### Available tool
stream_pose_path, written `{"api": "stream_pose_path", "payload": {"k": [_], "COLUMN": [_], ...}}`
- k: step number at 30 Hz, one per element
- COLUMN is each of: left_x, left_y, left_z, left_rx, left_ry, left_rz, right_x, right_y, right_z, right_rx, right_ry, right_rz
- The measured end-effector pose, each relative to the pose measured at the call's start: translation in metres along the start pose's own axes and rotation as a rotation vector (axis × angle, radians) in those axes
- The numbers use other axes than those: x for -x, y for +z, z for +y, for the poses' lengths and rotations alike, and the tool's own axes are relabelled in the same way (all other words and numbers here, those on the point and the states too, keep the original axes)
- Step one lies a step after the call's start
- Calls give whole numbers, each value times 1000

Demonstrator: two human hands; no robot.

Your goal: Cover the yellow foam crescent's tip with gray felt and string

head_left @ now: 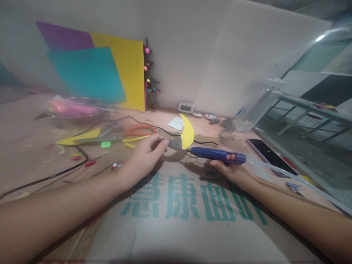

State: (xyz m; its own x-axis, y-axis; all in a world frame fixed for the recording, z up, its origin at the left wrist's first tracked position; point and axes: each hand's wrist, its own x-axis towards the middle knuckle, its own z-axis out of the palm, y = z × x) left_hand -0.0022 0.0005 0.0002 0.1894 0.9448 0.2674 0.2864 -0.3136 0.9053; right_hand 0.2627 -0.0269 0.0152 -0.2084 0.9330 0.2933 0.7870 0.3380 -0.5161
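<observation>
My left hand (145, 156) pinches a small dark grey piece (175, 143) between thumb and fingers. A yellow crescent moon cut-out (188, 132) stands up at the far end of the grey piece, touching or overlapping it. In my right hand (225, 168) lies a blue hot glue gun (209, 153), its nozzle pointing left at the lower edge of the grey piece. Whether the nozzle touches it I cannot tell. A long translucent glue stick (286, 169) runs out of the gun's back end to the right. The trigger is hidden.
Orange-handled scissors (140, 129) and yellow scraps (82, 137) lie left; a black cable (46, 179) crosses there. A phone (272, 157) rests right, near the table edge. Printed cardboard (176, 227) lies under my hands. Coloured sheets (88, 75) lean behind; a clear container (254, 106) stands back right.
</observation>
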Motion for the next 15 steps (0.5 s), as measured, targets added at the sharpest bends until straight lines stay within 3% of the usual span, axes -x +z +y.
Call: {"api": "stream_pose_path", "payload": {"k": [15], "left_x": [0], "left_y": [0], "left_z": [1], "left_rx": [4], "left_ry": [2], "left_rz": [-5], "right_x": [0], "right_y": [0], "right_z": [2], "right_rx": [45], "right_ry": [-12], "right_rz": [33]}}
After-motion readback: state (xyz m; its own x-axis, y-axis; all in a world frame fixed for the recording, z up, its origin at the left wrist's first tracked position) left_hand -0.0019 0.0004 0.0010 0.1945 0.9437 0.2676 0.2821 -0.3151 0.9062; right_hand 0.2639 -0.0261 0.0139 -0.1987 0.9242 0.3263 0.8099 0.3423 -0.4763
